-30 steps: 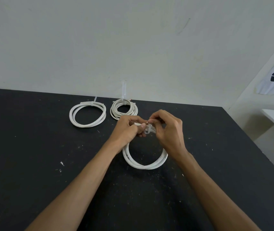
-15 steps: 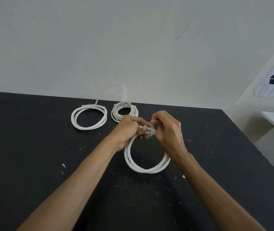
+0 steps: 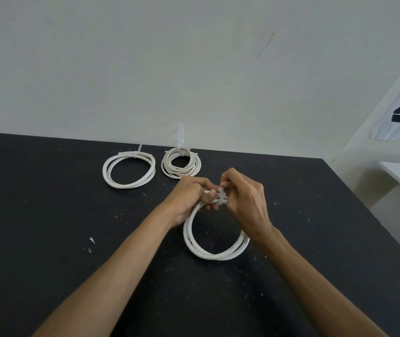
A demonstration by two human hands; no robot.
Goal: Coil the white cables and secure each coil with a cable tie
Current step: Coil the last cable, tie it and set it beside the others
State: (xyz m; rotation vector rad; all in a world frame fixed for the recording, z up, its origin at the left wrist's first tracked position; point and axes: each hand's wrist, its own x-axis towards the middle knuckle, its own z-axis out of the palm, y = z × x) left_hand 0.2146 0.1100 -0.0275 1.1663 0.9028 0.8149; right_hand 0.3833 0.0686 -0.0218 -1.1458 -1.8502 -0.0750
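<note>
At the centre of the frame my left hand [image 3: 189,200] curls round the top of the white cable coil [image 3: 214,249], while my right hand [image 3: 245,203] pinches the cable tie [image 3: 221,199] wrapped there. The coil's lower loop hangs toward the black surface [image 3: 48,227].

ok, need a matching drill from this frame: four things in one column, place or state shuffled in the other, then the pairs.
Things:
1. wide coil
2. tight coil
3. held coil
4. cable tie

Place or state:
A. wrapped round the top of the held coil, pinched by the right hand
B. far left on the table, tied
C. gripped at its top by the left hand
D. by the wall, many small loops, tie tail upright

Pairs: 1-B, 2-D, 3-C, 4-A
</note>
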